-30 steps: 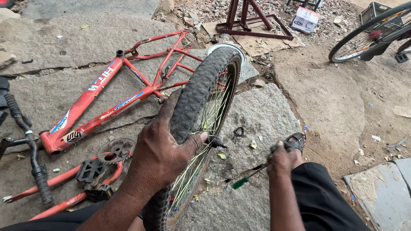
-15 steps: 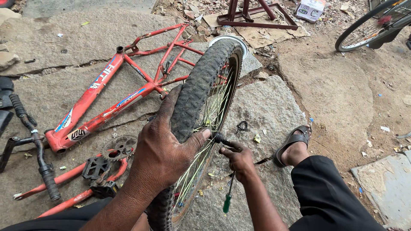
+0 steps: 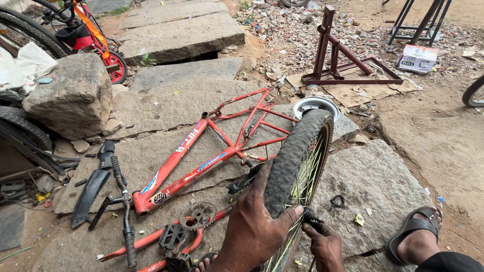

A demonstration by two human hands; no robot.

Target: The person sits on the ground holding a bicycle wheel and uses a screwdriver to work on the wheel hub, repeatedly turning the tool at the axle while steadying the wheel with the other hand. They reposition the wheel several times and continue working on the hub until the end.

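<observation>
My left hand point(image 3: 254, 226) grips the black knobby tyre of an upright bicycle wheel point(image 3: 297, 166), fingers wrapped over the tread. My right hand point(image 3: 326, 245) is closed at the wheel's hub axle point(image 3: 311, 217), on the right side of the spokes; what it holds is mostly hidden, with a thin dark shaft showing below it. A red bicycle frame point(image 3: 212, 151) lies flat on the stone slab behind the wheel. A red crank with chainring and pedal point(image 3: 184, 231) lies left of my left hand.
Black handlebars point(image 3: 121, 206) and a black mudguard point(image 3: 93, 186) lie at left. A boulder point(image 3: 70, 95) and other bicycles stand at far left. A dark red metal stand point(image 3: 343, 58) and a white box point(image 3: 417, 58) sit behind. My sandalled foot point(image 3: 416, 234) rests at right.
The view has tilted up and pulled back, showing more ground behind. My right hand stays at the hub; the green-handled screwdriver seen below it is out of sight. The left hand keeps its grip.
</observation>
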